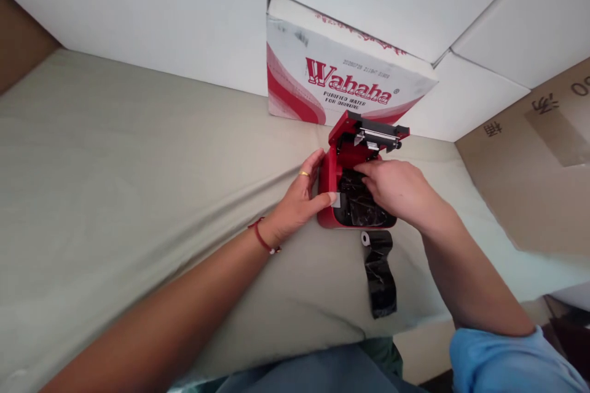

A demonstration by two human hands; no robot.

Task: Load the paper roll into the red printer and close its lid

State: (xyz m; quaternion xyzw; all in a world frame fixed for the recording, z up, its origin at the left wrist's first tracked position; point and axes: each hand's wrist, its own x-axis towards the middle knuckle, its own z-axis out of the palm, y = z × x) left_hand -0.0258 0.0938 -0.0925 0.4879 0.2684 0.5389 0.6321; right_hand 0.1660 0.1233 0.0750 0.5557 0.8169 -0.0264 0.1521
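Note:
A small red label printer [326, 184] stands on the cloth-covered surface with its lid [369, 132] raised. Black marbled strip material [366, 206] lies inside its open bay. My left hand [306, 193] grips the printer's left side, the thumb on its front edge by a small grey tab. My right hand [391, 187] reaches into the bay from the right, its bent fingers on the black strip material; some fingertips are hidden. In front of the printer, apart from both hands, a black marbled roll [380, 270] with a white core lies partly unrolled.
Behind the printer a Wahaha water carton [318, 86] leans against white boxes [184, 12]. A brown cardboard box [520, 153] with handwriting stands at the right. The pale cloth [115, 166] has folds running toward the printer.

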